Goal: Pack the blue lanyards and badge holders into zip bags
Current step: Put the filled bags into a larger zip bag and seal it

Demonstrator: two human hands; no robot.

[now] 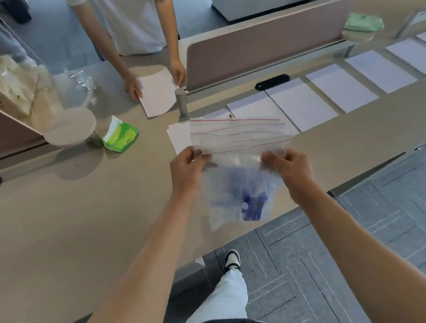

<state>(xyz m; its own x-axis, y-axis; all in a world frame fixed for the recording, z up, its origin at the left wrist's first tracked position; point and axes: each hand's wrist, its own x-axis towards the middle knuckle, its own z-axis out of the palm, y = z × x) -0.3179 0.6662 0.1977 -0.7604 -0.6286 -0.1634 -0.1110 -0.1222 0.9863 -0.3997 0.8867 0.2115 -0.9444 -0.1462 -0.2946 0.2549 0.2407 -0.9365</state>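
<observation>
Both hands [238,166] on an unlabelled zip bag [237,201] of blue lanyards [250,204].

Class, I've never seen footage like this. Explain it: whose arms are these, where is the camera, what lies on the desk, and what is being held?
One picture, from a camera worn on a person's head, looking down. No machine: two bare hands. The left hand and right hand each pinch the top of a clear zip bag holding something blue, a lanyard. Beyond lie empty zip bags, white sheets and a green tissue pack on the desk. Another person stands opposite with paper.
</observation>
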